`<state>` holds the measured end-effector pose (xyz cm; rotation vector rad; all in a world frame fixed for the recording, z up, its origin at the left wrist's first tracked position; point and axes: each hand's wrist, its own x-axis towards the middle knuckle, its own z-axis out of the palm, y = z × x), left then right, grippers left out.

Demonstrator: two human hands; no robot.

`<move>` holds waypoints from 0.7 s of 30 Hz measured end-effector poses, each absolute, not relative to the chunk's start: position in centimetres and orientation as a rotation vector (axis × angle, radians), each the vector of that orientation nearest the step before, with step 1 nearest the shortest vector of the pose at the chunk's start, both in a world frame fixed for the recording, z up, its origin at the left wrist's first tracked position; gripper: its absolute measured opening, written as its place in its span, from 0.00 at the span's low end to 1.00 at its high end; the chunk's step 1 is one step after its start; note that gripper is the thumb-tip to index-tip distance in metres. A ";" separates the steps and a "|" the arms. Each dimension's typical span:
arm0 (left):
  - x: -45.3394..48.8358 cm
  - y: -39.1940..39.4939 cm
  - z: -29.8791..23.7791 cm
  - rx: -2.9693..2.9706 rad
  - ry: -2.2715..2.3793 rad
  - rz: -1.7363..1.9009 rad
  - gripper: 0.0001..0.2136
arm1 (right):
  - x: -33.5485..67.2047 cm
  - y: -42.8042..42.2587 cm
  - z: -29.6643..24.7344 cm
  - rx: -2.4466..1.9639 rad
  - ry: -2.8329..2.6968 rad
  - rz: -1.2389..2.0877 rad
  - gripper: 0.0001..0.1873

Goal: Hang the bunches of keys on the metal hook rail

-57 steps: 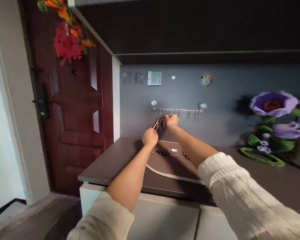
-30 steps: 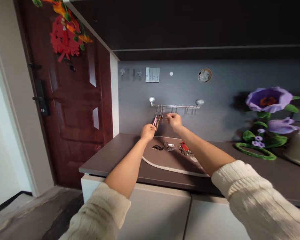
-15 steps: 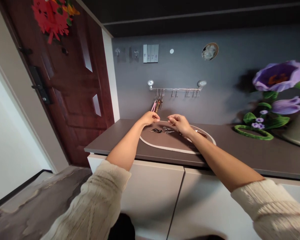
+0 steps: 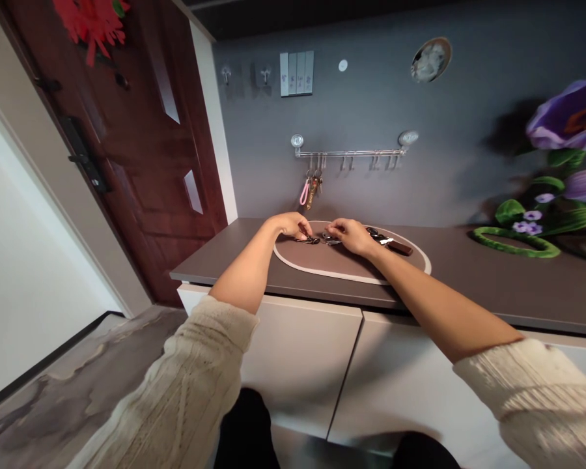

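My left hand [image 4: 293,225] reaches down over a bunch of dark keys [image 4: 313,240] lying on the brown oval mat [image 4: 332,266]. Its thumb and fingers are a little apart, with the tips at the keys. To its right, my right hand [image 4: 349,233] has its fingers curled together beside a second bunch of silvery keys [image 4: 331,241]; whatever is between those fingertips is hidden. Behind the right wrist lie more keys [image 4: 385,241] and a dark brown strip-shaped piece [image 4: 400,247] on the mat.
A clear hook rail [image 4: 351,154] is fixed to the grey wall; from its left hooks hang keys with a pink loop [image 4: 305,193] and a brown tag [image 4: 312,194]. Purple flowers [image 4: 566,124] stand right on the counter [image 4: 449,273]. A dark red door [image 4: 151,176] is at left.
Both hands have lowered from above the mat to the keys on it. The left fingers, pinched before, now point down at the dark keys. The view has tilted downward.
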<state>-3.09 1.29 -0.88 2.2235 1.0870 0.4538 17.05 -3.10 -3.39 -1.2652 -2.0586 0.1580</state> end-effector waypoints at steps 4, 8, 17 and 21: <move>-2.8 1.0 -1.0 2.281 1.096 0.468 0.10 | 16.9 -3.1 -3.5 -1.274 -2.115 0.103 0.09; -2.6 1.0 -1.1 2.316 1.081 0.479 0.09 | 16.7 -3.1 -3.6 -1.278 -2.154 0.091 0.10; -1.9 1.2 -1.6 2.323 1.087 0.691 0.05 | 16.8 -2.9 -3.7 -1.301 -2.144 0.046 0.09; -1.5 0.8 -1.3 2.223 1.047 0.860 0.05 | 16.8 -3.2 -3.6 -1.285 -2.127 0.054 0.09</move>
